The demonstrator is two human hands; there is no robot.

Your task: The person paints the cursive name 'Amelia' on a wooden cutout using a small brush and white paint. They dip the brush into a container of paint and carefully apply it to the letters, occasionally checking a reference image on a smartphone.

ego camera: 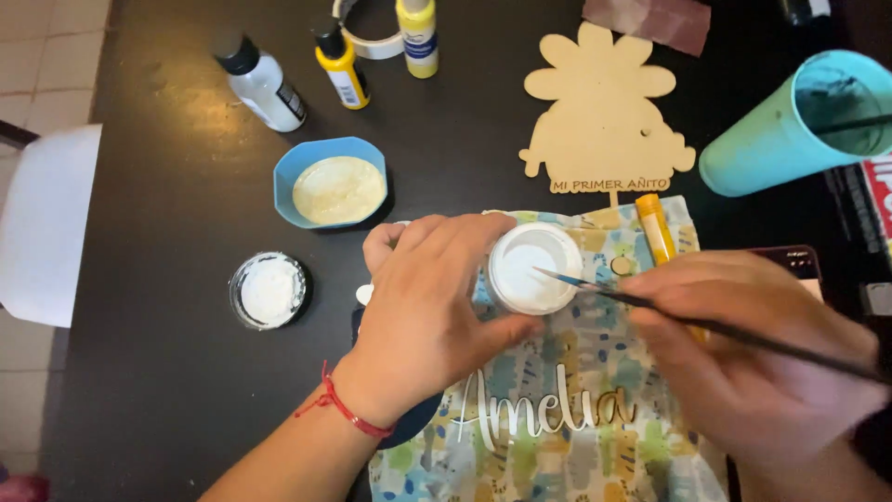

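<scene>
My left hand [429, 307] grips a small round jar of white paint [533, 268] from its left side, holding it over a patterned cloth [576, 418] with cut-out lettering on it. My right hand [753, 344] holds a thin dark paintbrush [706, 325], and the brush tip rests over the white paint in the jar. A red string bracelet circles my left wrist.
On the black table [167, 186] stand a blue dish of cream paint [332, 182], an open lid with white paint [269, 290], a white bottle [263, 84], two yellow bottles [342, 65], a wooden cut-out [602, 112], a turquoise cup [799, 121] and a yellow tube [656, 229].
</scene>
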